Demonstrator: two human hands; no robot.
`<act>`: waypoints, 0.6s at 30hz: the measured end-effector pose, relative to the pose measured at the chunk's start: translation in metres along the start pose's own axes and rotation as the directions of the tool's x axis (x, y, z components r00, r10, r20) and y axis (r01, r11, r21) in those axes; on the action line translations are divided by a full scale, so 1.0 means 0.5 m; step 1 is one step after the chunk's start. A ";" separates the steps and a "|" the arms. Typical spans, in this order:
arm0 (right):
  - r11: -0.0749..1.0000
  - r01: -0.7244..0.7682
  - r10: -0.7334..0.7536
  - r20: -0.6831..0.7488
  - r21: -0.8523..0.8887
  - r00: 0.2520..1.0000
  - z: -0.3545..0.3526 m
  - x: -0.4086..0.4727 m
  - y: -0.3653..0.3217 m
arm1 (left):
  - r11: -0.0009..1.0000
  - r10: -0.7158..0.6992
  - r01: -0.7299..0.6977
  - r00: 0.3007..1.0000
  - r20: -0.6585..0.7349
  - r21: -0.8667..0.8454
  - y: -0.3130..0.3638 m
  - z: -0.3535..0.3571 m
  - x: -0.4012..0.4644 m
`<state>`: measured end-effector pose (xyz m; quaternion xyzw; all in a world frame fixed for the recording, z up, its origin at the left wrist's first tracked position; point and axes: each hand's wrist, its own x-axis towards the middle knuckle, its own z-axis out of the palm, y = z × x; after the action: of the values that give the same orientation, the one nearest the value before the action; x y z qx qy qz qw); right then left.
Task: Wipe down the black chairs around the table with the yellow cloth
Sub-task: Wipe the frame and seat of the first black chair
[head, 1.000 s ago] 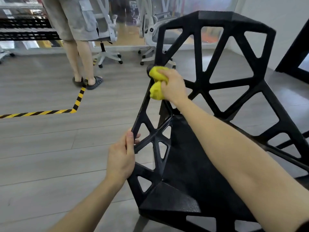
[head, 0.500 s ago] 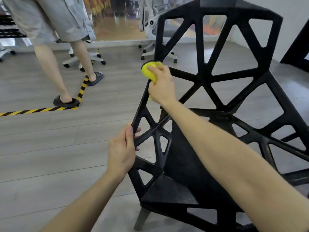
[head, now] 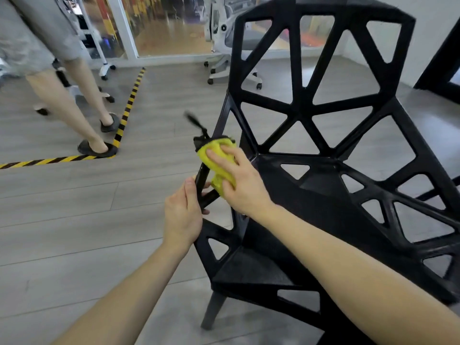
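A black chair (head: 321, 150) with a lattice of triangular openings fills the right half of the view, its back upright and its seat below my arms. My right hand (head: 239, 180) presses a bunched yellow cloth (head: 219, 165) against the chair's left side frame, about midway up. A black strap or edge of the cloth sticks out above it. My left hand (head: 183, 215) grips the same left frame bar just below the cloth, thumb over the bar.
Another person's legs (head: 74, 103) in grey shorts and dark slippers stand at the left, on the yellow-black floor tape (head: 127, 108). White office chairs (head: 224, 46) stand by the glass wall behind. A second black frame (head: 443, 70) shows at the right edge.
My right hand has slid the cloth down the chair's left frame, from near the backrest's base toward my left hand. The other person has stepped closer, onto the tape.
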<state>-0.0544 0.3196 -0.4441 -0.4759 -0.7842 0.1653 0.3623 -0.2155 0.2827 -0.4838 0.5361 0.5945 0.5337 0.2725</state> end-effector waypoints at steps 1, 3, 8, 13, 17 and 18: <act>0.999 -0.020 0.023 0.088 -0.034 0.996 -0.003 -0.035 0.028 | 1.000 -0.004 0.004 1.000 -0.006 -0.017 -0.002 0.001 0.000; 0.989 -0.110 0.130 0.218 -0.102 0.967 -0.039 -0.074 0.068 | 1.000 -0.003 0.003 1.000 -0.015 -0.016 -0.003 0.004 0.000; 0.929 -0.344 0.365 -0.200 0.132 0.909 -0.078 0.031 0.040 | 1.000 -0.001 0.001 1.000 -0.015 0.025 -0.003 0.001 -0.001; 0.989 -0.145 0.148 0.159 -0.031 0.976 -0.019 -0.059 0.046 | 0.999 -0.019 0.021 0.999 -0.046 0.047 0.006 0.002 -0.006; 0.902 -0.306 0.392 0.279 -0.303 0.877 -0.110 -0.062 0.084 | 0.995 -0.035 0.040 0.998 -0.050 0.092 -0.002 0.006 0.002; 0.869 -0.394 0.467 0.236 -0.298 0.852 -0.121 -0.041 0.083 | 0.992 -0.027 0.034 0.998 -0.052 0.124 -0.008 0.008 0.007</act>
<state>0.0213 0.3171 -0.4361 -0.6497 -0.7163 0.2176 0.1323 -0.2145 0.2876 -0.4878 0.5293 0.6414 0.5047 0.2316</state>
